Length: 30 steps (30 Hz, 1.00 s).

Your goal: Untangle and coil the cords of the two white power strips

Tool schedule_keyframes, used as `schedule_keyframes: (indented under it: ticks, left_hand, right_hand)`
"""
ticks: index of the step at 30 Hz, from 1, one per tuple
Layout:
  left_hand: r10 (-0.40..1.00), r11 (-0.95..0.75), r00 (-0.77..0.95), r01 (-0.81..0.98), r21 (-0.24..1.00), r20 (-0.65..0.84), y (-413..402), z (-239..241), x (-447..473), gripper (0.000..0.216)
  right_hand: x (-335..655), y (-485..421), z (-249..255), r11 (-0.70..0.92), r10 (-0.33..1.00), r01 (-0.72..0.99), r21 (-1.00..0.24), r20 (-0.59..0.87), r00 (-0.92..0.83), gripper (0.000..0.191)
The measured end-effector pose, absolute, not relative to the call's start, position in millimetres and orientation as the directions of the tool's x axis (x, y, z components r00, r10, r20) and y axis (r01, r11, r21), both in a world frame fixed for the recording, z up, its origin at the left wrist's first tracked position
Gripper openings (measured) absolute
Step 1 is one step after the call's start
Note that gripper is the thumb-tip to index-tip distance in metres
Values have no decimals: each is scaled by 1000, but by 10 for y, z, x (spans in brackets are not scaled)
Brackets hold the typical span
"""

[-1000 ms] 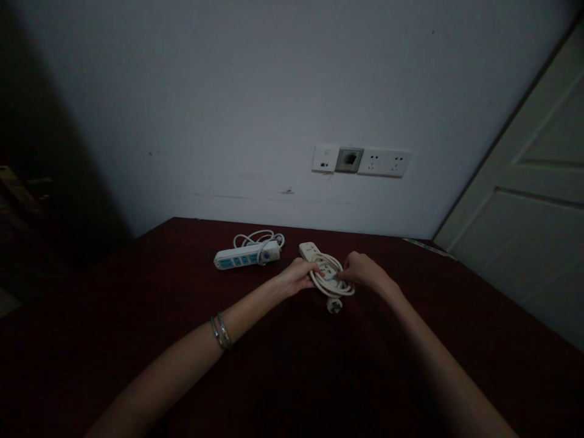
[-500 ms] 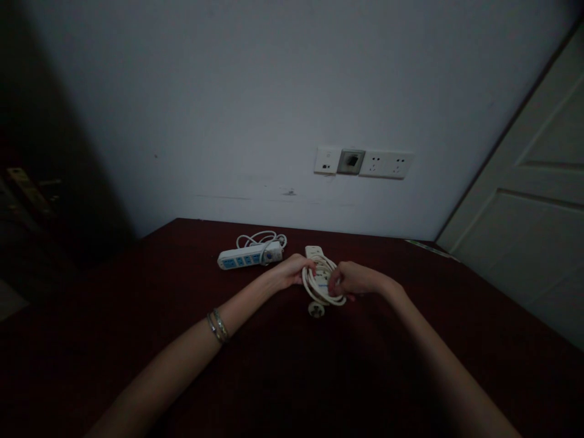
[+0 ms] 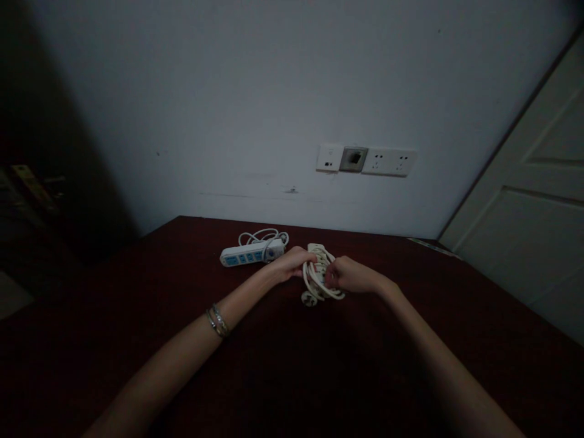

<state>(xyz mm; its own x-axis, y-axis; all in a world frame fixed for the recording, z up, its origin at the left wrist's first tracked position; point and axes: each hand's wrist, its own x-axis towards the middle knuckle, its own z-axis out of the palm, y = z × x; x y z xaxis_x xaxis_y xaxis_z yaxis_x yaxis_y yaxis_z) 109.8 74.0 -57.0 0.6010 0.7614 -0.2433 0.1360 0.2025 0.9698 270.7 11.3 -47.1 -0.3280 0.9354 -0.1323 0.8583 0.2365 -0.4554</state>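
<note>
A cord-wrapped power strip (image 3: 319, 271) lies on the tabletop (image 3: 137, 316), between the left hand (image 3: 292, 263) and the right hand (image 3: 349, 275). Its plug (image 3: 309, 298) rests just in front. A second power strip (image 3: 252, 252) lies to its left. Behind it, wall sockets (image 3: 367, 160) sit on the wall; a door (image 3: 533, 207) stands to its right.

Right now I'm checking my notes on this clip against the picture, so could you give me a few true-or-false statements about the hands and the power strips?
1. Both hands are on the cream power strip wound with its cord. True: the left hand and right hand grip it from either side.
2. The power strip with blue sockets is held in the left hand. False: it lies untouched on the dark red table, to the left of the hands.
3. The cream strip's plug hangs below the bundle. True.
4. The bracelets are on the right wrist. False: they are on the left wrist.
5. The wall sockets have a cord plugged in. False: nothing is plugged in.
</note>
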Motion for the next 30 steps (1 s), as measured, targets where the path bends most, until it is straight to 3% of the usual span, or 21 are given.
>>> schedule_keyframes:
  ticks: [7, 10, 15, 20, 26, 30]
  left_hand:
    - [776, 119, 602, 151, 981, -187, 705, -458, 1065, 10]
    - [791, -34, 603, 213, 977, -103, 753, -457, 1039, 11]
    - [759, -305, 645, 233, 924, 88, 812, -436, 1025, 18]
    - [751, -427, 639, 275, 862, 168, 799, -443, 1060, 26]
    - [807, -546, 524, 491, 679, 270, 746, -431, 1056, 33]
    - [789, -587, 533, 507, 631, 306, 726, -414, 1057, 27]
  right_hand:
    - [2709, 130, -436, 257, 958, 885, -389, -18, -286, 18]
    - [2725, 113, -384, 240, 965, 908, -342, -17, -262, 18]
    - [2779, 51, -273, 193, 981, 970, -151, 62, -186, 14]
    - [2825, 35, -244, 171, 980, 984, -44, 106, -166, 17]
    - [2721, 21, -297, 109, 966, 968, 226, 205, -157, 27]
    - [2642, -9, -296, 55, 963, 956, 290, 236, -128, 29]
